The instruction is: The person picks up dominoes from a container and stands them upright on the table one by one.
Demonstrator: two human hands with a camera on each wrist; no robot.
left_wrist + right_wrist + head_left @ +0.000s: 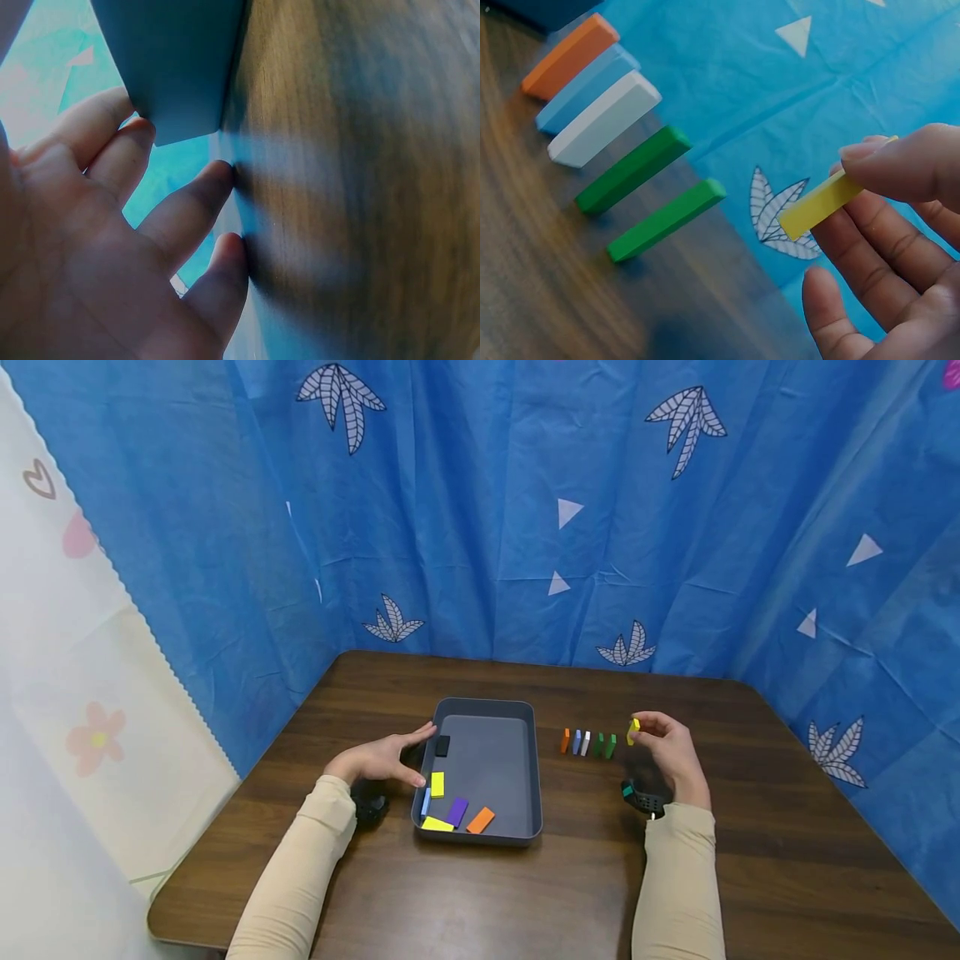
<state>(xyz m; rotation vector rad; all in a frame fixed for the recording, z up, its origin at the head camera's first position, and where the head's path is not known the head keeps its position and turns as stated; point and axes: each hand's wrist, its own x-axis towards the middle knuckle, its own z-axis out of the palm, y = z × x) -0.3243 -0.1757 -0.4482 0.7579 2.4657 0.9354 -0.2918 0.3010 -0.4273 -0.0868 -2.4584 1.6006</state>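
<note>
My right hand pinches a yellow domino between thumb and fingers, held above the table. To its left a row of dominoes stands on end: an orange one, a light blue one, a white one and two green ones, the nearer green domino being closest to the hand. My left hand rests with spread fingers at the left side of a grey tray. In the left wrist view, its fingertips touch the tray's outer wall and the table.
Inside the tray lie a black domino, yellow dominoes, a light blue domino, a purple domino and an orange domino. A blue curtain hangs behind the brown wooden table.
</note>
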